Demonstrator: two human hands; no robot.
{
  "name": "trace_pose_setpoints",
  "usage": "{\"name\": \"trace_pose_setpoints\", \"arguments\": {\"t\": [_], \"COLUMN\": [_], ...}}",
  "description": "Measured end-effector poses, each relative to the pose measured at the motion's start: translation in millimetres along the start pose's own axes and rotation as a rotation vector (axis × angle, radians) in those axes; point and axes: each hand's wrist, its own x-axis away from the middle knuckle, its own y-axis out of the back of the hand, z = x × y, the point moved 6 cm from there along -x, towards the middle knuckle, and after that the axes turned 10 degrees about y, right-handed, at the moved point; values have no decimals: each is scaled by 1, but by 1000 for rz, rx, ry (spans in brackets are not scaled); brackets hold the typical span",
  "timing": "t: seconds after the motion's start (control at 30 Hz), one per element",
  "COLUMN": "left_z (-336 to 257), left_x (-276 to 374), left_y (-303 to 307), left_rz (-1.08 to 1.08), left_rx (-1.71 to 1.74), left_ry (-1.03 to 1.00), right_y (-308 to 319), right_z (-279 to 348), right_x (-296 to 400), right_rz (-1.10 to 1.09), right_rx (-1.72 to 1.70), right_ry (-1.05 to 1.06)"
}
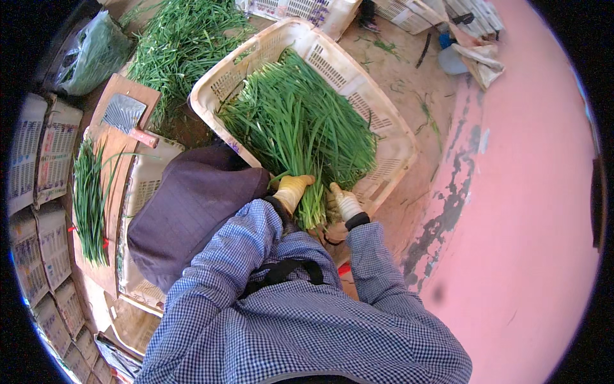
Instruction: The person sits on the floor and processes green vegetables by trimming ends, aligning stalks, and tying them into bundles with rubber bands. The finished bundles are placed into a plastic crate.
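My left hand [291,190], in a pale yellowish glove, is closed around a bunch of green chives [311,207] near its pale cut ends. The bunch's leaves reach up over the near rim of a white plastic crate [401,140]. To the right of the stems is my gloved right hand [346,201], one finger pointing up. Its other fingers are partly hidden, and I cannot tell whether they hold anything. More chives [307,105] lie heaped inside the crate, their pale ends mostly toward the upper left.
To the left, a wooden board [116,192] bears a cleaver [125,113] and chives tied with red bands [89,206]. Behind are a loose heap of chives [192,43] and a filled plastic bag [93,55]. Crates [53,149] are stacked far left; a pink wall [527,192] rises right.
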Motion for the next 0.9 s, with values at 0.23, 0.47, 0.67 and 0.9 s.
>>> {"name": "trace_pose_setpoints", "arguments": {"t": [0.23,0.47,0.67,0.9], "left_z": [2,2,-2,-14], "left_x": [9,21,9,31], "left_y": [-3,-2,6,2], "left_rz": [126,303,187,201], "left_rx": [21,76,64,33], "left_ry": [28,123,55,-38], "right_y": [-39,-37,-21,-10], "right_z": [12,133,179,91], "right_x": [-2,73,91,23], "right_rz": [26,-93,-8,-45], "right_rx": [-232,498,825,710], "right_ry": [254,557,561,559]}}
